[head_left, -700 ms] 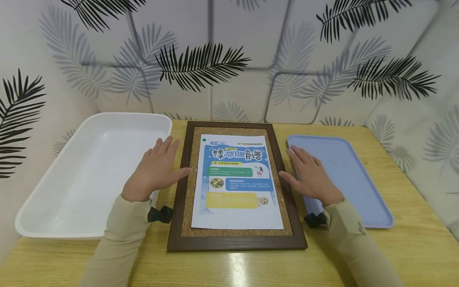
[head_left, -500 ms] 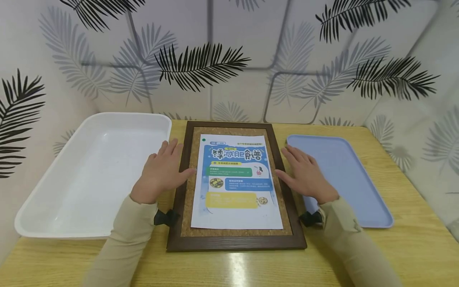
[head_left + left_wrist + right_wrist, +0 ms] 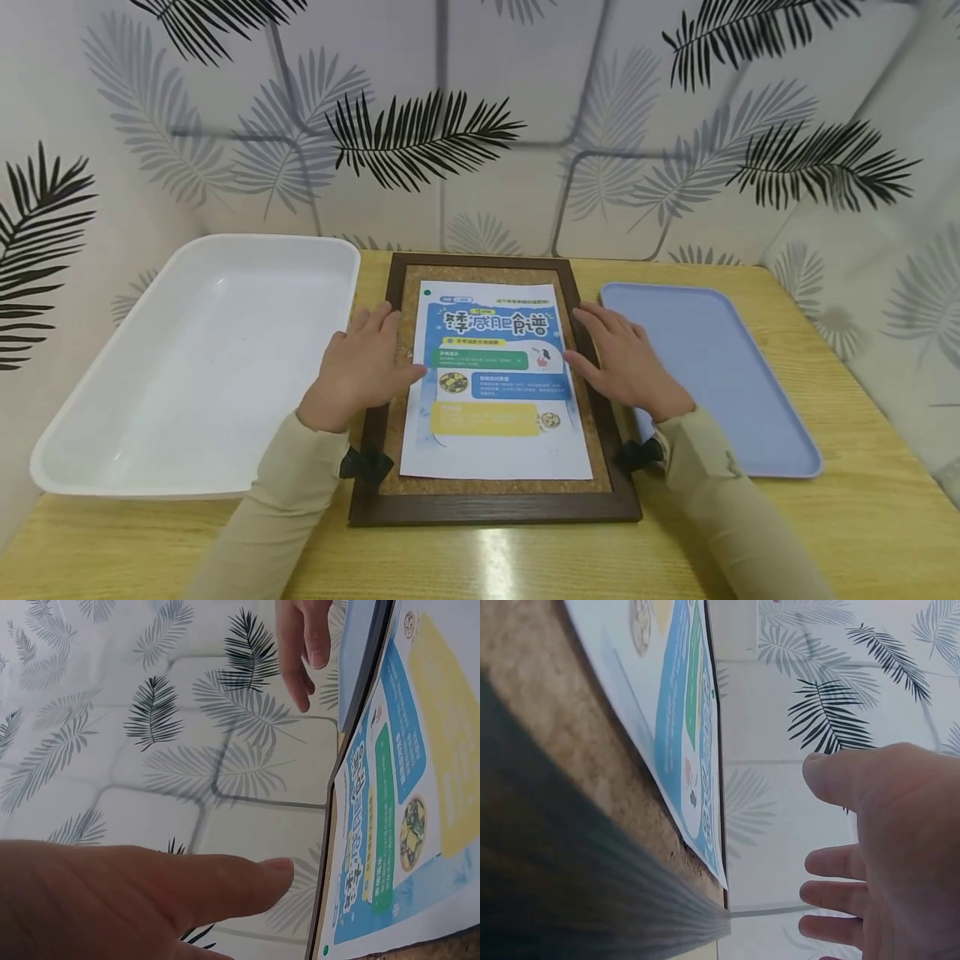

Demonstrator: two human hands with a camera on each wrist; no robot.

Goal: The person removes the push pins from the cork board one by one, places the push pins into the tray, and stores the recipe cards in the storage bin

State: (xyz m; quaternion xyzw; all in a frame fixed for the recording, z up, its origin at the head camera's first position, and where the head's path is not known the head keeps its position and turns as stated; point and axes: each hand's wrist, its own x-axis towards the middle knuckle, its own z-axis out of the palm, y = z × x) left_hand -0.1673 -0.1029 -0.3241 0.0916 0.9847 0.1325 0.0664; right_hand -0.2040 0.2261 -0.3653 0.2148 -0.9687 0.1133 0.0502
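Mid-frame, our left hand and right hand, both uncurled, flank flat paper on grainy cork; we find small print blurred.

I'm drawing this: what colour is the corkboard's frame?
Dark brown corkboard frame, clearest in the head view.

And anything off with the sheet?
No spill or damage visible. One oddity: the sheet on the cork board shows a green dot, possibly a pin, at its top-left corner only; the others show none, so it looks partly fastened.
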